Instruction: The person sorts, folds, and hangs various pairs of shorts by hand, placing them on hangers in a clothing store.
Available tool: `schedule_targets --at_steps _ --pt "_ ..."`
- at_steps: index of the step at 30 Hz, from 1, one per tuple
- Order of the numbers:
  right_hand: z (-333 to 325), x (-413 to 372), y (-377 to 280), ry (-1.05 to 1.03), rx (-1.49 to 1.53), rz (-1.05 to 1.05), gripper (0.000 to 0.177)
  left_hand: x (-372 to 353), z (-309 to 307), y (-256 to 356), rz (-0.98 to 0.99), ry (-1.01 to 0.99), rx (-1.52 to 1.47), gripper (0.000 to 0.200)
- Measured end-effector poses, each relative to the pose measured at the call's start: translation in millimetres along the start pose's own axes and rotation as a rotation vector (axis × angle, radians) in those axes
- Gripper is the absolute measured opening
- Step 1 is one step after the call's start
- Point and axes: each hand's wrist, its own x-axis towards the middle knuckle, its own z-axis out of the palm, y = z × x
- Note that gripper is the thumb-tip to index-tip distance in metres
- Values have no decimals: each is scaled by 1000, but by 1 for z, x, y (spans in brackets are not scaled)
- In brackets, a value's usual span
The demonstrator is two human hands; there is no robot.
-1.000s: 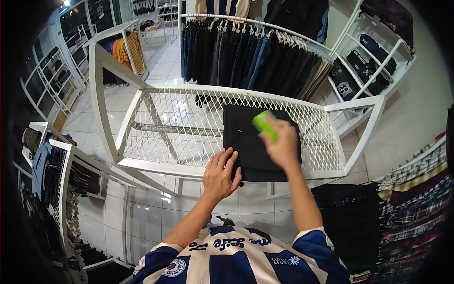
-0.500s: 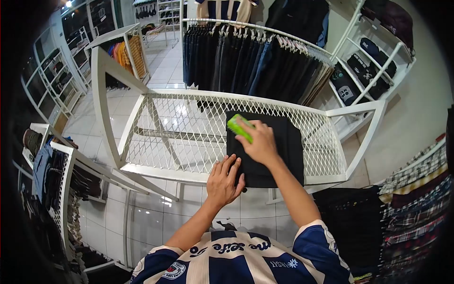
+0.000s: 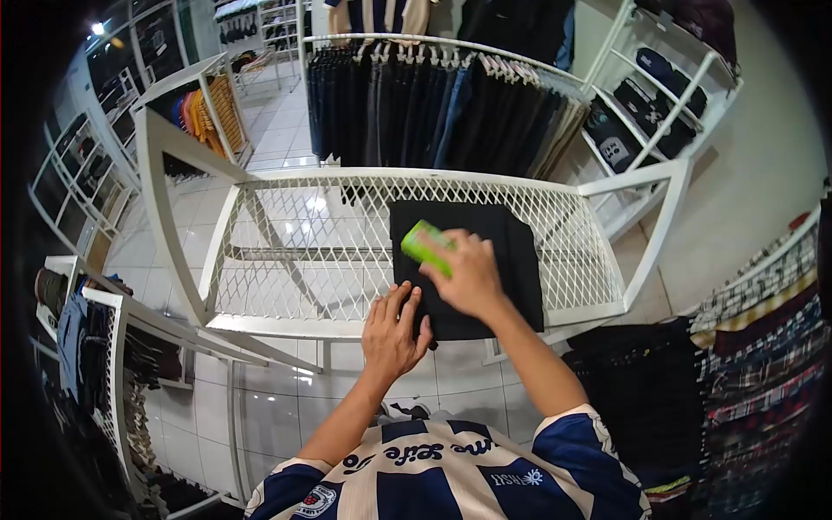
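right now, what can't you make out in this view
Head view:
green tool: underside, turned away from the camera; the right hand also covers part of it
black cloth: underside, hidden by its upper surface
left hand: palm, hidden by the hand's own back
plaid clothes: right ends, lost in the dark lens edge

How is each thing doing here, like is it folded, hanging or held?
Black cloth: folded, lying on the mesh table
Green tool: held, over the cloth
Right hand: gripping the green tool
Left hand: open, at the cloth's near left edge
Mesh table: standing
Dark trousers: hanging
Striped shirt: worn
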Motion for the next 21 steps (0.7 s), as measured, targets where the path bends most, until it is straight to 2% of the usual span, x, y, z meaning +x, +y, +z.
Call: schedule_targets --at_steps 1,3,5,7,8,10,11,13,14,15,17,19,21 --pt "7 -14 3 -21 140 -21 51 0 -1 0 3 2 9 49" --pt "-1 -21 44 -3 -104 175 48 1 -1 0 15 -6 3 48" --pt "-10 -25 113 -9 -199 564 47 0 -2 3 10 9 10 47" --pt "-25 -28 138 133 -384 663 51 0 0 4 -11 0 7 47" --pt "-24 -34 134 127 -382 668 51 0 -1 3 -13 -1 13 47" --pt "-44 -36 82 197 15 543 55 0 -1 2 -10 0 12 47" --pt "-40 -46 52 210 80 403 55 0 -1 1 -8 -3 7 47" --pt "-34 -71 -5 114 -19 109 52 1 0 0 -9 -10 8 47" --pt "-29 -86 -20 -9 86 113 56 2 -4 1 18 -14 27 47" --pt "-21 -96 -18 46 113 129 56 2 -3 2 27 -18 23 47" --pt "-27 -104 28 20 -56 334 55 2 -3 2 16 -22 17 46" --pt "-36 -114 82 78 -372 577 56 2 -5 4 34 -4 16 46" --pt "-39 -130 123 144 -349 757 56 1 -5 6 29 3 26 47"
